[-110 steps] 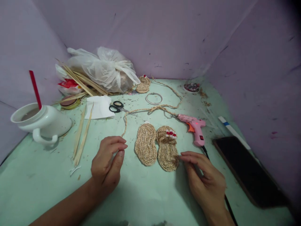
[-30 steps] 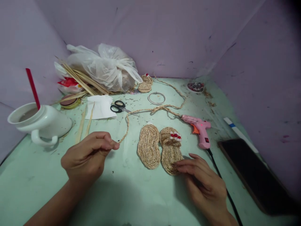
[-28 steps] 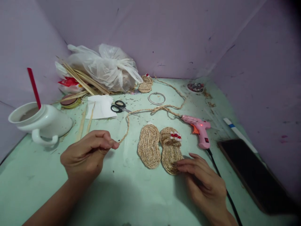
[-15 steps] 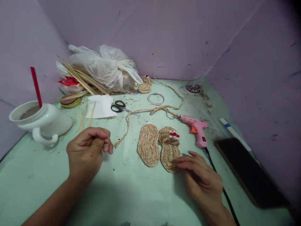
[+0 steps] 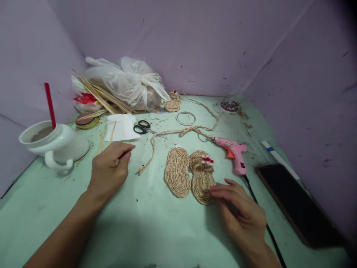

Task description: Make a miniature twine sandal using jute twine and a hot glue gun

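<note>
My left hand (image 5: 111, 169) hovers over the table, fingers partly extended and thumb a little apart, with nothing visible in it. Just right of it lies the frayed end of a braided straw cord (image 5: 152, 149). My right hand (image 5: 240, 212) is open, its fingertips at the heel edge of a small woven slipper (image 5: 203, 182) with a strap bearing red and white beads. Beside that slipper lies a matching coiled sole (image 5: 177, 173) without a strap. A pink glue gun (image 5: 237, 156) lies on its side beyond my right hand, its nozzle by the cord.
Black-handled scissors (image 5: 142, 127) and white paper (image 5: 122, 127) lie behind my left hand. A white mug (image 5: 69, 143) stands left, a phone (image 5: 298, 204) right. Further back are a plastic bag (image 5: 131, 83), straw strips (image 5: 103, 95), a ring (image 5: 186, 118), a smaller slipper (image 5: 173, 102) and a bead dish (image 5: 229, 107).
My left hand has moved slightly right and its curled fingers have straightened forward. My right hand stays at the beaded slipper. The whole view has shifted slightly.
</note>
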A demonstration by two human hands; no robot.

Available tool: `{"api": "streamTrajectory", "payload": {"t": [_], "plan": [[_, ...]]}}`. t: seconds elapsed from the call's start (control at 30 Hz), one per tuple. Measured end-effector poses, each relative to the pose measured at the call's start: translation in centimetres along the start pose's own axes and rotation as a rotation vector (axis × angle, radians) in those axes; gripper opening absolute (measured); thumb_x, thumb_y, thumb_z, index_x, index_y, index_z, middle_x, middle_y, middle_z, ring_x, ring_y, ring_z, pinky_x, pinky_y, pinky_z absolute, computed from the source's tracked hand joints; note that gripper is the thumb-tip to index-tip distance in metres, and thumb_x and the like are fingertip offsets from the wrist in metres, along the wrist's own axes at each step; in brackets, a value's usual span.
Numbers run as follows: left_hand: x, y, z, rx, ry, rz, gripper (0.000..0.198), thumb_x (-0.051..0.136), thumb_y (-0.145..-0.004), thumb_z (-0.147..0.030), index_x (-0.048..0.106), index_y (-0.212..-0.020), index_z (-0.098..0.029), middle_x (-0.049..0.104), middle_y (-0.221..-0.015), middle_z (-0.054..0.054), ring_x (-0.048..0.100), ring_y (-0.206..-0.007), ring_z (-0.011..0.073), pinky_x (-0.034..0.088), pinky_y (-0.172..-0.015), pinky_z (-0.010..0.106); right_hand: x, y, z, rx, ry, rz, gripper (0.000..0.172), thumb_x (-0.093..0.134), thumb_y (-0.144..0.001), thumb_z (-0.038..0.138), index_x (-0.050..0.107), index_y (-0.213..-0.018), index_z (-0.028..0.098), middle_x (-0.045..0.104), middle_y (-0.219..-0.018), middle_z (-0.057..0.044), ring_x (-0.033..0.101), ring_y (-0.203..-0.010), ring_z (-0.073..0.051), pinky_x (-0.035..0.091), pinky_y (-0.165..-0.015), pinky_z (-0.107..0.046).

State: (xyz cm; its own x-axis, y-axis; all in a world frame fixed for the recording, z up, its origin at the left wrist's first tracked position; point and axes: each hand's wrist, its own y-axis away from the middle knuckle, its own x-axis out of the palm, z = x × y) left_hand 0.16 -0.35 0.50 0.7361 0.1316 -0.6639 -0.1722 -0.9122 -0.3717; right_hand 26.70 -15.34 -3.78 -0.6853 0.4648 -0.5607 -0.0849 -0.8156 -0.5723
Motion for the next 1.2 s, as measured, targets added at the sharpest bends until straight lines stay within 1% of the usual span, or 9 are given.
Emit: {"api": "streamTrajectory", "payload": {"t": [0.13, 0.23, 0.4, 0.53, 0.67, 0.77, 0.9, 1.07, 1.2], "plan": [[0.5, -0.3, 0.7, -0.042, -0.179, 0.348, 0.019, 0.047, -0.083, -0.027, 0.064, -0.079, -0.019, 0.066, -0.08, 0.003, 0.059, -0.077, 0.0186, 0.043, -0.07, 0.029, 1.2, -1.2, 2.3, -0.043, 0.024, 0.088, 0.026, 0.056, -0.075, 0.002, 0.06, -0.095, 0.019, 0.067, -0.087, -0.004, 0.061, -0.081, -0.018, 0.041, -0.092, -0.044], [0.9, -0.1, 0.5, -0.113, -0.233, 0.474, 0.034, 0.041, -0.087, -0.035, 0.056, -0.061, -0.019, 0.055, -0.058, 0.0, 0.051, -0.059, 0.0168, 0.036, -0.055, 0.028, 2.7, -2.2, 3.9, -0.055, 0.084, 0.24, 0.021, 0.057, -0.077, 0.009, 0.061, -0.095, 0.018, 0.067, -0.092, -0.006, 0.058, -0.085, -0.021, 0.041, -0.086, -0.044], [1.0, 0.2, 0.3, -0.099, -0.172, 0.528, 0.028, 0.041, -0.086, -0.028, 0.06, -0.069, -0.019, 0.059, -0.062, -0.001, 0.054, -0.062, 0.0161, 0.037, -0.058, 0.026, 5.0, -3.1, 4.2, -0.09, 0.256, 0.336, 0.013, 0.057, -0.078, 0.011, 0.065, -0.087, 0.017, 0.069, -0.089, -0.006, 0.057, -0.077, -0.022, 0.041, -0.073, -0.04], [1.4, 0.4, 0.6, -0.079, -0.114, 0.562, 0.025, 0.043, -0.081, -0.016, 0.066, -0.089, -0.02, 0.067, -0.084, 0.002, 0.059, -0.078, 0.0177, 0.042, -0.069, 0.027, 5.2, -3.2, 3.8, -0.216, 0.31, 0.246, 0.014, 0.055, -0.08, 0.009, 0.066, -0.084, 0.015, 0.072, -0.086, -0.007, 0.06, -0.071, -0.02, 0.044, -0.071, -0.037], [2.0, 0.7, 0.9, 0.013, -0.058, 0.514, 0.044, 0.046, -0.078, -0.012, 0.058, -0.119, -0.022, 0.063, -0.087, 0.003, 0.059, -0.077, 0.0174, 0.044, -0.068, 0.028, 4.0, -3.5, 4.3, -0.32, 0.301, 0.143, 0.016, 0.057, -0.079, 0.007, 0.066, -0.09, 0.014, 0.074, -0.086, -0.007, 0.067, -0.073, -0.017, 0.049, -0.076, -0.034], [2.5, 0.6, 1.1, 0.203, 0.031, 0.513, 0.034, 0.047, -0.077, -0.01, 0.069, -0.1, -0.023, 0.062, -0.083, 0.004, 0.059, -0.074, 0.0166, 0.043, -0.066, 0.028, 2.9, -3.7, 4.8, -0.372, 0.315, 0.135, 0.02, 0.056, -0.077, 0.006, 0.065, -0.092, 0.016, 0.075, -0.084, -0.006, 0.069, -0.069, -0.016, 0.053, -0.073, -0.032], [2.6, -0.4, 0.4, 0.274, 0.138, 0.428, 0.022, 0.048, -0.08, -0.013, 0.07, -0.079, -0.017, 0.062, -0.074, 0.005, 0.057, -0.067, 0.0148, 0.044, -0.061, 0.027, 1.6, -2.9, 5.2, -0.394, 0.268, 0.122, 0.027, 0.058, -0.074, 0.006, 0.063, -0.099, 0.017, 0.076, -0.086, -0.006, 0.071, -0.071, -0.017, 0.057, -0.07, -0.028], [0.8, -2.4, -3.6, 0.195, 0.378, 0.306, 0.012, 0.059, -0.078, -0.019, 0.07, -0.081, -0.017, 0.064, -0.071, 0.004, 0.056, -0.061, 0.0128, 0.044, -0.057, 0.025, 1.4, -2.5, 6.5, -0.247, -0.067, 0.189, 0.036, 0.062, -0.068, 0.003, 0.063, -0.1, 0.019, 0.076, -0.087, -0.004, 0.072, -0.072, -0.015, 0.058, -0.064, -0.018], [0.1, -3.5, -6.7, -0.11, 0.619, 0.568, 0.018, 0.061, -0.075, -0.027, 0.07, -0.085, -0.016, 0.056, -0.055, -0.001, 0.048, -0.045, 0.0094, 0.04, -0.043, 0.022, 4.1, -3.5, 6.7, 0.117, -0.37, 0.161, 0.02, 0.056, -0.076, 0.008, 0.068, -0.084, 0.021, 0.075, -0.072, 0.0, 0.07, -0.06, -0.013, 0.056, -0.053, -0.018]]}}
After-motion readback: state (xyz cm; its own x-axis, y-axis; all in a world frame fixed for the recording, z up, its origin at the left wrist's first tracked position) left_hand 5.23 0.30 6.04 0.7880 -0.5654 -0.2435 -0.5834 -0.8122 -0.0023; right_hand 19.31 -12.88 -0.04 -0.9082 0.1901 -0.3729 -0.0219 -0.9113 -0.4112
